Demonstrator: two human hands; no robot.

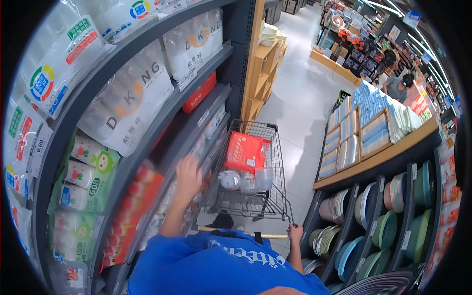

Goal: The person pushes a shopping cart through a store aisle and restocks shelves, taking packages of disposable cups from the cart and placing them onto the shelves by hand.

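Note:
My left hand (pixel 189 173) is raised beside the left shelf, slightly blurred, its fingers apart and nothing visible in them. It is near the lower shelf edge, above packs of paper cups in red wrapping (pixel 132 209). My right hand (pixel 295 232) is closed around the near right corner of a wire shopping cart (pixel 282 184), by the end of its handle bar (pixel 273 236). In the cart lie a red package (pixel 246 151) and several clear plastic-wrapped items (pixel 248 182).
Bags of clear plastic cups (pixel 130 98) and green packs of paper cups (pixel 86 182) fill the left shelves. On the right, a rack holds plastic basins (pixel 388 228) below folded blue packages (pixel 376 115). A person (pixel 397 88) is at the far right, beyond the tiled aisle (pixel 300 98).

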